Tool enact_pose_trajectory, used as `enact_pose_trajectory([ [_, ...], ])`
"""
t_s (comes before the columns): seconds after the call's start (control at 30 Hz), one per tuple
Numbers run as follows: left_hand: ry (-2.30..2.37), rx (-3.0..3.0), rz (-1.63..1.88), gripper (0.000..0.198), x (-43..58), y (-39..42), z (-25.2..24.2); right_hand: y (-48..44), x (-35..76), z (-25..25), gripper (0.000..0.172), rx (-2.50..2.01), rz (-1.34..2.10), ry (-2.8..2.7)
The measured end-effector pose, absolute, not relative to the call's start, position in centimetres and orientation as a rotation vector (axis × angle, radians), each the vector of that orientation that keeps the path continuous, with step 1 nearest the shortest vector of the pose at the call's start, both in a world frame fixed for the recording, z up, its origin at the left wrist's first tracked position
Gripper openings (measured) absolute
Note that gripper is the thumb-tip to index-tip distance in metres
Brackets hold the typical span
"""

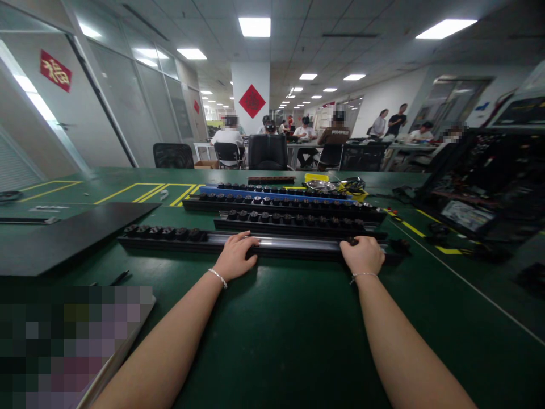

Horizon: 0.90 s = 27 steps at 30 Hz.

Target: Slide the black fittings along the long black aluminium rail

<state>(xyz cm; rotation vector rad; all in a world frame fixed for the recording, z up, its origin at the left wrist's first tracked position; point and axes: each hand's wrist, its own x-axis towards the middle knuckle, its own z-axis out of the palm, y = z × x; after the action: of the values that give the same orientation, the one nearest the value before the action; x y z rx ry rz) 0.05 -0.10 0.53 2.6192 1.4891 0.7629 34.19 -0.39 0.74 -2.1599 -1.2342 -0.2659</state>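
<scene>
The nearest long black rail (293, 245) lies across the green table, with a shiny silver channel along its top. At its left end sit several small black round-topped blocks (168, 232). My left hand (235, 257) rests over the rail near its middle, fingers stretched across the top and thumb apart. Near the rail's right end, my right hand (365, 255) is closed around a small black block (351, 241), mostly hidden by the fingers. Just behind lies a second black rail (298, 225) lined with similar blocks.
Farther back lie another filled black rail (191, 205) and a blue rail (208, 192). Beyond them are a metal dish (320, 185) and yellow trays (316, 177). A dark flat panel (80, 236) lies left; a cluttered black rack (481, 176) stands right. People sit at far tables.
</scene>
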Motion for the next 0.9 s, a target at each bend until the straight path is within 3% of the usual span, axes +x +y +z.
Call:
enact_pose_trajectory([
  [0.9,1.485,2.635,0.759,0.036,0.0,0.0,0.5,-0.8,35.8,0.3,0.036,-2.119,-0.32,-1.379],
])
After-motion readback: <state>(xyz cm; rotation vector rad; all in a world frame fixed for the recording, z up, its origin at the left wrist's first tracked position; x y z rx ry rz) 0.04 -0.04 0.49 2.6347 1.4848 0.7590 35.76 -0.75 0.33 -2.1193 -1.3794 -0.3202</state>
